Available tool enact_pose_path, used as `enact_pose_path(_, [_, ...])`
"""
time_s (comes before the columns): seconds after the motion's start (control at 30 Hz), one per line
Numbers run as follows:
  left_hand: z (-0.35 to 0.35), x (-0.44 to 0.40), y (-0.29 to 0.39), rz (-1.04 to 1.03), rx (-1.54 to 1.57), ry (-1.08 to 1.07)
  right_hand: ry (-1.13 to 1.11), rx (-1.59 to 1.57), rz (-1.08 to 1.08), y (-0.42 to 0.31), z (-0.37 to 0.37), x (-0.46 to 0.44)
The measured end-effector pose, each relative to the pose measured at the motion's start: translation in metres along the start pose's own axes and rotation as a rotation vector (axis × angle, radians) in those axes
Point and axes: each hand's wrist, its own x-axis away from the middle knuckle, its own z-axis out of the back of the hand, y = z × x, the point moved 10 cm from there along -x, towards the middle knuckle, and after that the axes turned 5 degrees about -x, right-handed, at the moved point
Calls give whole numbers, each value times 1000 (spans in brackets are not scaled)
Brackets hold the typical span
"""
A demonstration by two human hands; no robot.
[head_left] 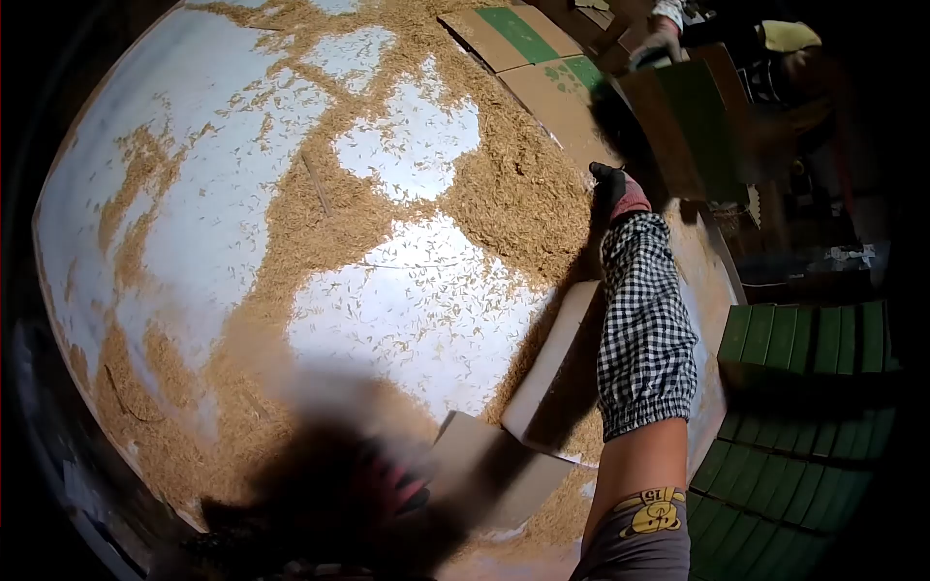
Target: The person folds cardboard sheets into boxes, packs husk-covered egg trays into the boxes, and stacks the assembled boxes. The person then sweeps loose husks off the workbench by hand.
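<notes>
My right hand [622, 192], in a pink glove with black fingers, reaches over the right side of the table at the edge of a heap of small tan dried pieces [518, 198]. Its fingers look curled together; whatever they hold, if anything, is hidden. A black-and-white checked sleeve covers the forearm. My left hand [392, 479], in a red glove with black fingertips, is low in the view, smeared by motion and deep in shadow. Nearest to it is a piece of cardboard [494, 474]. A long white block [550, 363] lies between the hands.
Tan pieces cover much of the white table [213, 232]. A flat cardboard carton with green panels [528, 44] lies at the far edge. Another person's hand [664, 44] touches a brown-and-green carton [688, 126]. Green boxes [794, 436] are stacked at right.
</notes>
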Motion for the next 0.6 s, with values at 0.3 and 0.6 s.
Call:
enact_pose_path(0.3, [-5, 11, 73, -625, -1064, 66, 115, -196, 675, -115, -12, 67])
enact_pose_path(0.6, [4, 24, 78, -661, -1101, 100, 352, -517, -193, -159, 57, 184])
